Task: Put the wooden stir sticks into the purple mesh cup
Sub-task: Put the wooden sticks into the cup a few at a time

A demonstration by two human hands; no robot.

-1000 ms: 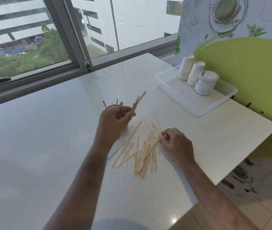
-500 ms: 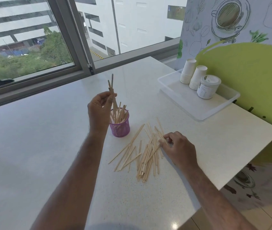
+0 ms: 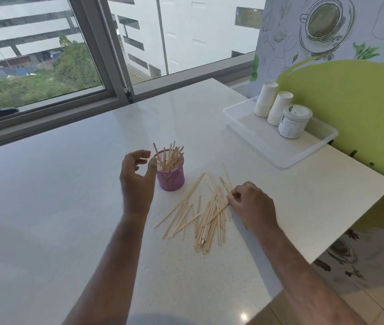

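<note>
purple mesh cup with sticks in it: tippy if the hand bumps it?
Probably somewhat. The purple mesh cup looks light and narrow, and its stir sticks lean out past the rim, raising the load. It likely slides on the smooth white table before tipping.

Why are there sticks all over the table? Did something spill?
A loose pile of wooden stir sticks lies scattered and criss-crossed on the table, beside the upright purple mesh cup. Nothing looks tipped or broken; those sticks just aren't in the cup yet.
</note>
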